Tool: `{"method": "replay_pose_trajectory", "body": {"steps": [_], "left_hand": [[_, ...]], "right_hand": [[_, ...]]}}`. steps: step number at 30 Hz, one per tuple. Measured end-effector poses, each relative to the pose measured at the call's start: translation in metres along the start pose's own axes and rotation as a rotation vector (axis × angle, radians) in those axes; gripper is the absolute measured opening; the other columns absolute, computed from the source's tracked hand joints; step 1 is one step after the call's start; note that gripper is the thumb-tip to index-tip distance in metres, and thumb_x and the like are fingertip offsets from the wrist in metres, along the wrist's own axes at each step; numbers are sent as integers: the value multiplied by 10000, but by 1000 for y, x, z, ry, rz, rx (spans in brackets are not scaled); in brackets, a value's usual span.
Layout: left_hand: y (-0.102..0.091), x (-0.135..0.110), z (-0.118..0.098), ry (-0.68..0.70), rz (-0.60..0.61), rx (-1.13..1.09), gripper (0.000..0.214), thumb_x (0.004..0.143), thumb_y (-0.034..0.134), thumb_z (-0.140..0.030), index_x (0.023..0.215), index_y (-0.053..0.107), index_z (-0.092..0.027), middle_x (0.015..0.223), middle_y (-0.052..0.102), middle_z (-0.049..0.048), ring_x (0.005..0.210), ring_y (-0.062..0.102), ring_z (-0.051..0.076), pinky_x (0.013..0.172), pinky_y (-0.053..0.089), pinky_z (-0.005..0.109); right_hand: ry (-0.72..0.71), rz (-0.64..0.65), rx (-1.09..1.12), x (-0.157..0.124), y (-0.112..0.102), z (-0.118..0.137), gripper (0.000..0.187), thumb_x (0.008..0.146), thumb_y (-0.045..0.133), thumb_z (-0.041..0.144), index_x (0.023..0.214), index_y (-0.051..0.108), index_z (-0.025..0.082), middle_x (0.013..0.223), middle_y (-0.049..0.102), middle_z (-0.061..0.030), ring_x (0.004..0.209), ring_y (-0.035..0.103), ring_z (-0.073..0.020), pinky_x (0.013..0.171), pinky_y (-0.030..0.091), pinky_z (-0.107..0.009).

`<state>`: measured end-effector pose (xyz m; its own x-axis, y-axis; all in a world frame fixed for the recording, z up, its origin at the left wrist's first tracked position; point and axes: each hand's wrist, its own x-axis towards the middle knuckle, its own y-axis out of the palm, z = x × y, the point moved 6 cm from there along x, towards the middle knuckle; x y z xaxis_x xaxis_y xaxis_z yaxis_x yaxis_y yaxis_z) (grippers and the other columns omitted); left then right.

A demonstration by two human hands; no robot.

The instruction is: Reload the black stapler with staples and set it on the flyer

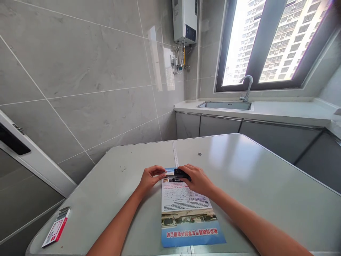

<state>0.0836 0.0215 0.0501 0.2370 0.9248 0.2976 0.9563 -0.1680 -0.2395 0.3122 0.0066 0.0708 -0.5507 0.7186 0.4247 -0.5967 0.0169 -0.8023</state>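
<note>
While R hand (198, 179) grips the black stapler (181, 174), fingers curled round it, L hand (151, 179) has thumb & fingertips close together at its end; can't tell if they pinch anything. Stapler's over the printed sheet's (186, 227) far end, w/ 1 small metallic piece (199, 154) beyond it on the table (253, 185).

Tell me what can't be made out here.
Head view: part of the black stapler, behind the right hand.
Head view: whether the left hand grips anything; too small.
Head view: fine text on the printed sheet; too small.
Head view: what the scattered bits are; too small.
Head view: top of the water heater; cut by upper edge.
</note>
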Motion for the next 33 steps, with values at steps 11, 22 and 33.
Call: {"method": "replay_pose_trajectory", "body": {"steps": [11, 22, 33], "left_hand": [[18, -7, -7, 151, 137, 334, 170, 867, 773, -283, 1023, 773, -215, 1010, 789, 39, 935, 745, 196, 907, 594, 342], [24, -6, -17, 278, 165, 312, 67, 890, 753, -261, 898, 801, -215, 951, 795, 68, 907, 746, 201, 875, 595, 353], [25, -8, -14, 309, 284, 375, 121, 917, 731, -277, 990, 820, -237, 1020, 782, 74, 930, 732, 192, 874, 598, 343]], "right_hand": [[7, 8, -17, -3, 12, -7, 350, 906, 639, 240, 1254, 610, 229, 1074, 725, -72, 989, 657, -258, 840, 470, -355], [-12, 17, -39, -3, 10, -4, 334, 908, 664, 273, 1237, 634, 217, 1074, 728, -78, 984, 669, -259, 837, 469, -349], [-37, 31, -37, -3, 8, -3, 321, 897, 668, 255, 1217, 660, 226, 1037, 736, -70, 961, 679, -250, 824, 477, -338]]}}
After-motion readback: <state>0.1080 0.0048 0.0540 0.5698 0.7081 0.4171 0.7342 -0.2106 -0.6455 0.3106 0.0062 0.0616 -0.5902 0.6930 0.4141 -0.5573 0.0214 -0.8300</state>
